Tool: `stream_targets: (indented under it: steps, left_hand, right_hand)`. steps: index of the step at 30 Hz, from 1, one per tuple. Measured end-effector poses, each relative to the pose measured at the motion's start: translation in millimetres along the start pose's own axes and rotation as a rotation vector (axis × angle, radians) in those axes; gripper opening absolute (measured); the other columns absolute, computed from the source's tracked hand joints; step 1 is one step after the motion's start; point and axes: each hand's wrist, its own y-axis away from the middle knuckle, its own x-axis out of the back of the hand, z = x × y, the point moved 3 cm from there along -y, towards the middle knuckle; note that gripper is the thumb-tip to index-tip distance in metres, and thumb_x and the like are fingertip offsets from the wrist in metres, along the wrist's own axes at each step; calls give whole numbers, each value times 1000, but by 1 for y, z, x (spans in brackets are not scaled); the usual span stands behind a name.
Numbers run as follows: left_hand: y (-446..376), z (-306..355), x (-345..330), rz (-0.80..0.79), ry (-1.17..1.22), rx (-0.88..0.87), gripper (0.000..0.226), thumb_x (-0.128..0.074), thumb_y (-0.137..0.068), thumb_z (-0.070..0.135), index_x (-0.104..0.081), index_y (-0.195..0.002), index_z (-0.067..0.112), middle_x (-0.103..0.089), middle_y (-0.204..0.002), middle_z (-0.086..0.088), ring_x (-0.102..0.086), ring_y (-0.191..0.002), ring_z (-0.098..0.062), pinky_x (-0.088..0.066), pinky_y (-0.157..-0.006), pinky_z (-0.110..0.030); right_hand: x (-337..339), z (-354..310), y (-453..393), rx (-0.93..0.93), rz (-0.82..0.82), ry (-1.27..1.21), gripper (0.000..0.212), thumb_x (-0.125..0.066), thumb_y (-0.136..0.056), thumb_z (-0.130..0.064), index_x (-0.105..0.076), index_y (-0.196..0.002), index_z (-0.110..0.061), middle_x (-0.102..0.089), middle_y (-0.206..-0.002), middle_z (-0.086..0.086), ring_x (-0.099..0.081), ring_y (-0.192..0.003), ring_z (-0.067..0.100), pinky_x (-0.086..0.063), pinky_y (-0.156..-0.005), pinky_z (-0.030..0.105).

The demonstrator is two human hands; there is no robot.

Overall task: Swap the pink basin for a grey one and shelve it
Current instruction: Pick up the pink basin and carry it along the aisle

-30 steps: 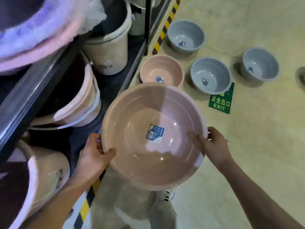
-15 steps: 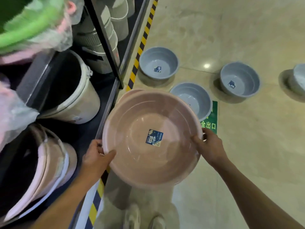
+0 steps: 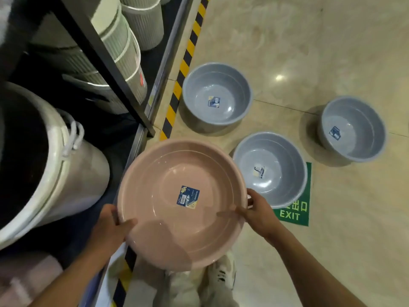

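The pale stone floor (image 3: 309, 52) is smooth and glossy, catching a spot of light, and every place here is given from the pink basin (image 3: 181, 204). Left of that basin stands a dark metal shelf (image 3: 141, 129) with a slanted post, edged along the floor by yellow and black striped tape (image 3: 183, 69). On the shelf, left of the basin, a big white bucket (image 3: 66, 173) lies tipped with its dark mouth showing, and further up sit stacked ribbed bins (image 3: 130, 54). The basin itself is round, shallow, smooth plastic with a rolled rim, held level above the person's pale shoes (image 3: 221, 275). Three grey basins rest on the floor, deeper and round: one (image 3: 217, 94) above the pink one, one (image 3: 270, 169) just to its right, one (image 3: 352, 129) well off to the right. Both forearms reach forward from below. The left hand (image 3: 110, 227) is closed on the basin's lower left rim, thumb lying inside; the right hand (image 3: 259, 211) is closed on the right rim, thumb inside too. A green exit sign (image 3: 294, 213) sticks to the floor right of the basin. A small blue label (image 3: 188, 197) sits at the basin's centre.
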Motion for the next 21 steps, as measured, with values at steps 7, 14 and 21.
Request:
stream_targets:
  steps: [7, 14, 21]
  left_hand:
    - [-73, -5, -35, -14, 36, 73, 52, -76, -85, 10, -45, -125, 23, -60, -114, -3, -63, -97, -27, -59, -72, -47]
    - [-121, -23, -62, 1, -4, 113, 46, -77, -85, 11, -47, -117, 21, -61, -113, -10, -63, -90, -25, -59, -68, -45]
    - [-144, -46, -75, 18, -56, 121, 42, -78, -85, 22, -46, -111, 32, -63, -112, -10, -64, -99, -36, -59, -77, -59]
  right_hand:
    - [-16, 6, -91, 2, -55, 50, 64, -86, -72, -40, -62, -129, -24, -72, -105, 0, -66, -92, 21, -56, -84, 42]
    - [-36, 26, -138, 16, -79, 85, 59, -84, -68, -51, -63, -119, -30, -71, -95, -14, -65, -84, 5, -48, -63, 18]
    - [-53, 43, -163, 3, -93, 117, 47, -85, -72, -38, -61, -112, -31, -66, -83, -21, -61, -72, -10, -42, -57, 2]
